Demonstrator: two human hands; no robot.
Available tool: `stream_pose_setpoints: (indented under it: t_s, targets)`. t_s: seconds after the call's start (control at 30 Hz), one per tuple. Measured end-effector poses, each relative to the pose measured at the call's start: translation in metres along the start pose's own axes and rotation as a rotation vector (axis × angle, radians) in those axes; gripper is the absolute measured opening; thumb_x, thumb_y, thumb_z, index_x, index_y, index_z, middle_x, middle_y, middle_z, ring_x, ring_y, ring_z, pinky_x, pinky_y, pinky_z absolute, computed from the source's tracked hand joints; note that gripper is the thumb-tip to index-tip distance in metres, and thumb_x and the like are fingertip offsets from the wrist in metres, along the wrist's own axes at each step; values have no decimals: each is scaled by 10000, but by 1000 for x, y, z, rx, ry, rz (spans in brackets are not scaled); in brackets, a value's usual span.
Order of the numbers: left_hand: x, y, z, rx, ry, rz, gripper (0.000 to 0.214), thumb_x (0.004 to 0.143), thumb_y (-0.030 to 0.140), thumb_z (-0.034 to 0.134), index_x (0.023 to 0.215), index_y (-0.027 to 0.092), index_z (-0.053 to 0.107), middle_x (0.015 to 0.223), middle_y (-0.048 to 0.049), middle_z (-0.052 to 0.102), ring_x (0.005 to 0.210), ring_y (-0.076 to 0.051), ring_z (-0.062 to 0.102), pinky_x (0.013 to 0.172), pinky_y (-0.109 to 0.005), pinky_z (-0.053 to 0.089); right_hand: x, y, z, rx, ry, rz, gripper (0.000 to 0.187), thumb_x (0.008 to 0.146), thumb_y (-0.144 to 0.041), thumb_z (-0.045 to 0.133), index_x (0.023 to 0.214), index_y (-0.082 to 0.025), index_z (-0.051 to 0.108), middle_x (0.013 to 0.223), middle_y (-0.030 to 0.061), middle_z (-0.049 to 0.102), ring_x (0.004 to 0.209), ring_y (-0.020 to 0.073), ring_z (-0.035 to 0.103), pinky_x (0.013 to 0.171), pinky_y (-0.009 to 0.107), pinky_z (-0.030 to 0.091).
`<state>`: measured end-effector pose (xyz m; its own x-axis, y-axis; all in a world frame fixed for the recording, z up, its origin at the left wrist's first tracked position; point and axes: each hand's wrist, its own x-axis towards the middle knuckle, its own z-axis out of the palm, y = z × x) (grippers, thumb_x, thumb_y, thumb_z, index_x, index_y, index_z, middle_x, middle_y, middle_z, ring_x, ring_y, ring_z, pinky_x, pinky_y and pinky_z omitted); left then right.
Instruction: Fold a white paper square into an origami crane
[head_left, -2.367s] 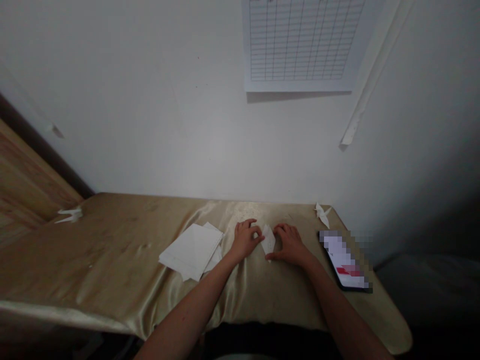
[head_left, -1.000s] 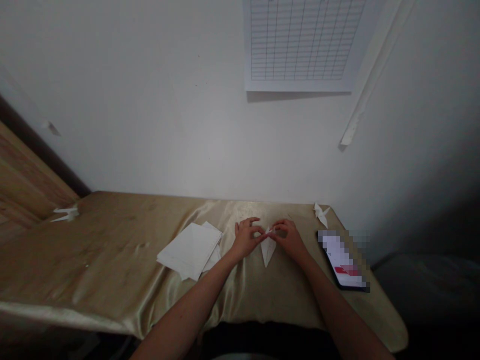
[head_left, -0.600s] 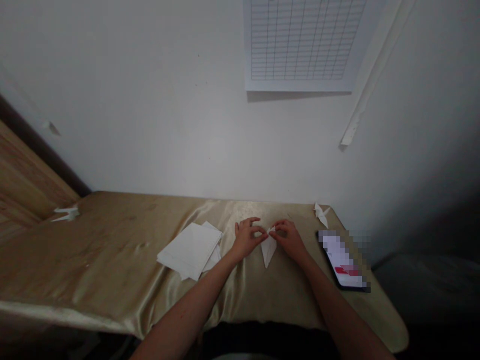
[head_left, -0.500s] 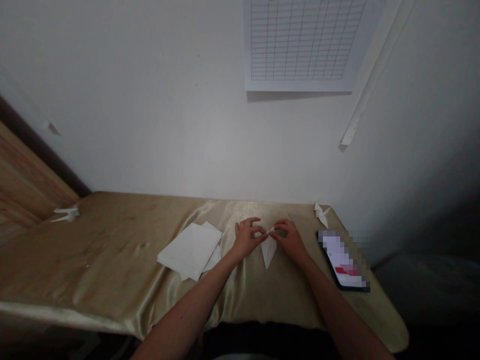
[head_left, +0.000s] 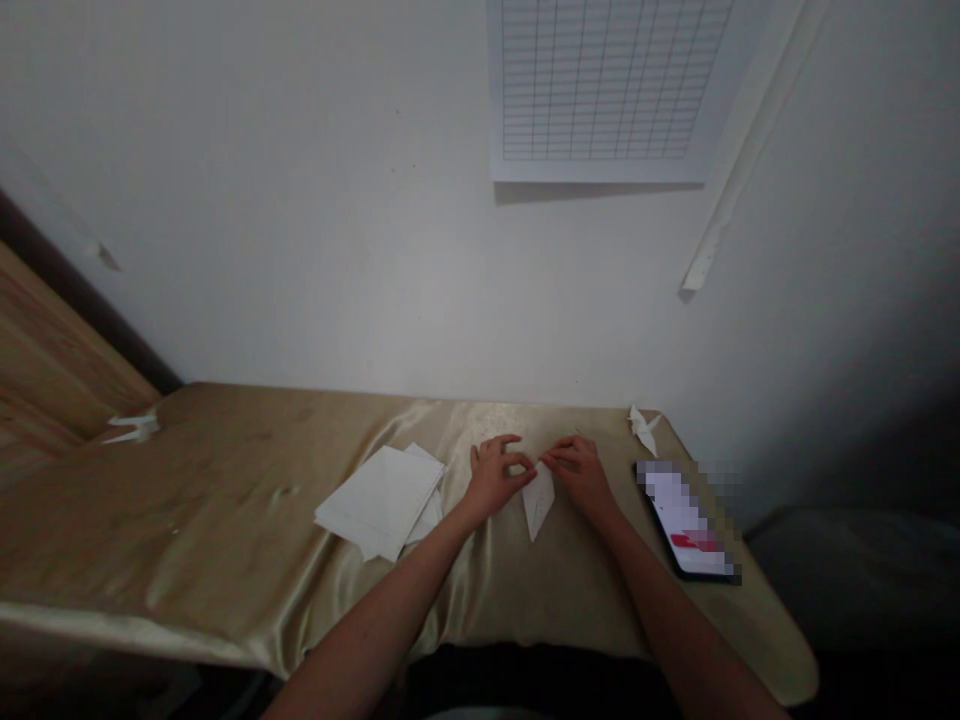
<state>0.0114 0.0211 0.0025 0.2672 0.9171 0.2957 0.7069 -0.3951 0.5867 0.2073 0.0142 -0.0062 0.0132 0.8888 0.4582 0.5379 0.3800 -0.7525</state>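
Note:
A small folded piece of white paper (head_left: pixel 538 503), kite-shaped with its long point toward me, lies on the gold satin cloth between my hands. My left hand (head_left: pixel 495 475) pinches its far left edge between thumb and forefinger, the other fingers raised. From the other side my right hand (head_left: pixel 581 475) has thumb and fingertips closed at the paper's far tip. The fingertips hide that tip in part. To the left of my left hand is a stack of white paper sheets (head_left: pixel 382 495), unevenly piled.
A phone (head_left: pixel 686 525) with a lit screen lies right of my right arm. Behind it sits a folded paper crane (head_left: pixel 643 430); another white folded paper (head_left: pixel 135 428) is at the far left. The wall (head_left: pixel 337 250) rises behind the cloth-covered table (head_left: pixel 225 520), with a gridded sheet (head_left: pixel 600 90) on it.
My right fingertips have shifted slightly at the paper's far tip, and more of the paper's face shows. My left hand stays in nearly the same place.

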Motion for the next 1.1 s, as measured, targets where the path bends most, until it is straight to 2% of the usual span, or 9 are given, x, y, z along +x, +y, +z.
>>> stream_pose_setpoints:
  t_s: [0.53,0.67,0.77,0.93,1.1]
  targets:
    - [-1,-1,-1,4,-12,10,81,834,410,742,868,347,781,1379,9,571,1309,-273,457,1180,-584,208,0,-5,-3,-27,6,-64,209,882,-373,628,795,-258,780,967,72,651,1017,240,549,970,420,422]
    - [0,-2,-1,4,3,-1,64,837,389,743,865,344,777,1371,9,577,1309,-270,456,1175,-581,216,0,-2,-2,-52,-11,-42,229,896,-411,614,898,-262,788,988,84,645,1022,246,555,979,430,426]
    - [0,-1,-2,26,19,-18,66,850,378,727,876,340,775,1369,7,583,1314,-275,446,1168,-591,209,-1,3,-2,-94,-31,-17,211,857,-425,663,924,-264,781,1029,90,642,1050,260,556,992,452,429]
    - [0,2,-5,57,34,-21,79,890,350,681,916,317,747,1364,-1,592,1305,-269,448,1150,-601,202,-5,7,-4,-204,-139,0,60,767,-334,753,761,-276,764,1046,63,664,1074,267,547,993,464,422]
    - [-1,0,-6,96,-5,10,102,869,304,700,971,307,706,1366,-6,587,1313,-276,438,1150,-610,170,-7,7,-2,-271,-200,-13,43,773,-304,749,746,-272,758,1064,63,681,1077,270,538,980,463,412]
